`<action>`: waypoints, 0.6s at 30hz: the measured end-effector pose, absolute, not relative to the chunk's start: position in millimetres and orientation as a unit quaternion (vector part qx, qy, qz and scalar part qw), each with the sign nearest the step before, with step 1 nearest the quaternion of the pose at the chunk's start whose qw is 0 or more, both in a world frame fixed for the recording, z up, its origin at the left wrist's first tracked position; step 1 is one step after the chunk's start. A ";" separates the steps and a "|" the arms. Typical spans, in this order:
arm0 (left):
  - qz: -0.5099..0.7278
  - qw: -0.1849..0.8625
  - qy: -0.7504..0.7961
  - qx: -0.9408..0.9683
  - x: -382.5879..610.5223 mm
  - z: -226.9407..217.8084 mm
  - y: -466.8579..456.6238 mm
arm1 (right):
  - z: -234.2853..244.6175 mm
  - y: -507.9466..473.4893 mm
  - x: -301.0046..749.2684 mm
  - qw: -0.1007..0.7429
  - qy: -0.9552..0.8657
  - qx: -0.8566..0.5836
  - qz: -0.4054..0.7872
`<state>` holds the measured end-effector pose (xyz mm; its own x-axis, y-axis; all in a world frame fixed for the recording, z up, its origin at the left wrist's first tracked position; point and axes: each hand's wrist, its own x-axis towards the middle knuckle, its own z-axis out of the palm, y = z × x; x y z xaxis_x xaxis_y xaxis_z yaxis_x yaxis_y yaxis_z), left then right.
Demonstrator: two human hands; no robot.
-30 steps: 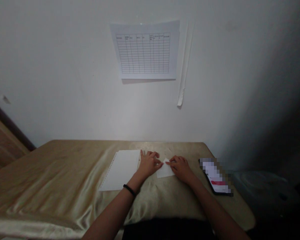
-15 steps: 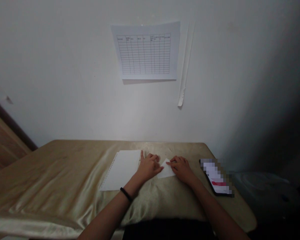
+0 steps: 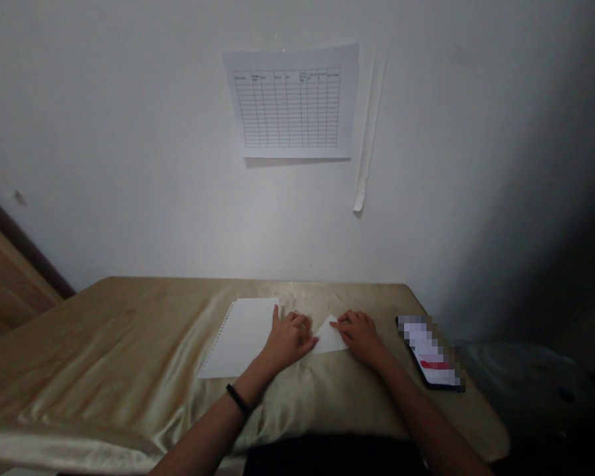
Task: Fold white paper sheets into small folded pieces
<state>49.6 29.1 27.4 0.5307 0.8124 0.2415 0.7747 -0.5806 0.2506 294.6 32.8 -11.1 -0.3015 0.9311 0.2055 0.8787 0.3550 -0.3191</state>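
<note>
A small white piece of folded paper (image 3: 328, 338) lies on the cloth-covered table between my hands. My right hand (image 3: 361, 336) holds it down at its right side, the index finger stretched across the upper part. At its left edge is the thumb tip of my left hand (image 3: 286, 338); whether it touches the paper I cannot tell. That hand is open, its little finger pointing away over the edge of a stack of white loose-leaf sheets (image 3: 240, 337) with punched holes down the left side. A black band (image 3: 238, 399) circles my left wrist.
A phone (image 3: 429, 354) with a lit, blurred screen lies near the right edge of the table (image 3: 129, 344), which wears a shiny gold-beige cloth. Behind it the white wall carries a printed grid sheet (image 3: 290, 109) and a hanging strip (image 3: 364, 165).
My left hand has slid a little to the left, off the folded paper's surface toward its edge. My right hand and the paper have stayed in place.
</note>
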 end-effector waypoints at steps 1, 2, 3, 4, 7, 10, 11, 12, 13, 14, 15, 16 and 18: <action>0.171 0.056 0.457 0.871 50.2 27.4 29.9 | -11.7 32.9 294.2 0.183 -0.803 -0.563 0.074; 0.175 0.053 0.460 0.869 51.5 27.2 31.1 | -12.3 33.0 293.8 0.188 -0.801 -0.563 0.073; 0.180 0.048 0.464 0.866 53.5 26.6 32.8 | -13.1 33.3 293.4 0.192 -0.800 -0.564 0.071; 0.185 0.041 0.473 0.861 56.1 25.6 34.9 | -13.9 33.6 293.1 0.195 -0.798 -0.566 0.069; 0.193 0.025 0.480 0.855 67.6 20.2 42.9 | -16.9 34.5 293.3 0.199 -0.793 -0.571 0.070; 0.184 0.018 0.472 0.862 80.8 12.7 51.0 | -20.2 34.7 295.2 0.217 -0.786 -0.574 0.080; 0.181 0.013 0.469 0.864 84.6 10.1 53.2 | -21.2 34.6 296.0 0.227 -0.782 -0.575 0.081; 0.176 0.010 0.464 0.868 87.7 7.7 55.2 | -22.0 34.6 296.7 0.236 -0.778 -0.577 0.081; 0.169 0.012 0.464 0.869 90.1 5.3 56.8 | -22.7 34.6 297.4 0.243 -0.775 -0.578 0.081; 0.167 0.013 0.468 0.868 91.8 3.2 58.2 | -23.0 34.8 297.9 0.248 -0.772 -0.580 0.081; 0.165 0.014 0.470 0.867 92.7 1.2 59.3 | -23.2 35.0 298.4 0.251 -0.768 -0.584 0.081; 0.166 0.012 0.471 0.867 93.1 -0.7 60.1 | -23.1 35.3 298.8 0.254 -0.764 -0.588 0.080; 0.170 0.004 0.473 0.865 92.6 -4.0 61.2 | -22.5 36.0 299.3 0.253 -0.758 -0.596 0.075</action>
